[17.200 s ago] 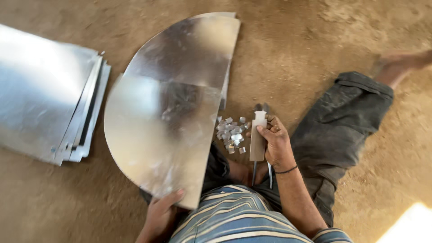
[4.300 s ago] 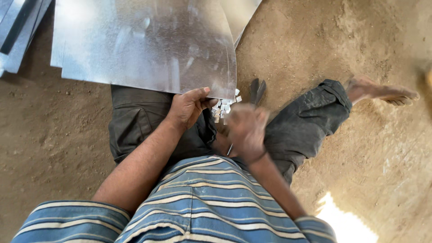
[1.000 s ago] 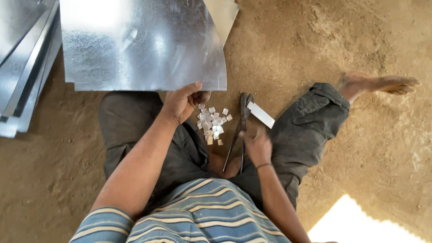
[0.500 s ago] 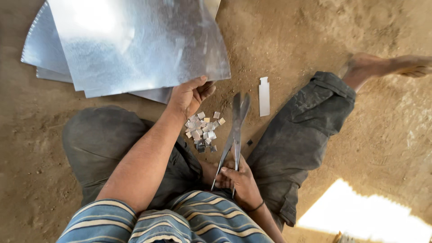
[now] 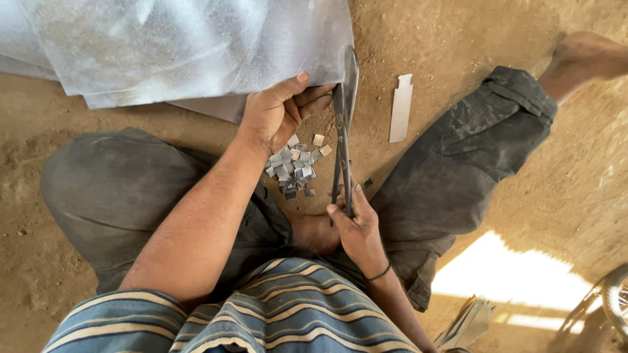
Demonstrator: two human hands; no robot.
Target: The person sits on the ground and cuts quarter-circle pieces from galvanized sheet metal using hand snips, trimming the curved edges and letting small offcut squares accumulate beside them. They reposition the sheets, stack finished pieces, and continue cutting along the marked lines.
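I sit cross-legged on a dirt floor. My left hand (image 5: 278, 114) grips the near edge of a large shiny metal sheet (image 5: 183, 46), thumb on top. My right hand (image 5: 356, 225) holds the handles of long metal shears (image 5: 343, 124), whose blades meet the sheet's right corner beside my left fingers. A pile of small square metal offcuts (image 5: 296, 163) lies on the ground between my legs, just under my left hand.
A narrow cut metal strip (image 5: 400, 108) lies on the dirt to the right of the shears. More sheet metal (image 5: 19, 46) lies under the held sheet at upper left. My bare foot (image 5: 589, 55) rests at upper right. Folded metal pieces (image 5: 471, 320) lie at lower right.
The sheet has come closer and lower toward me. My right hand has raised the shears so the blades now reach the sheet's corner. The strip stays on the ground.
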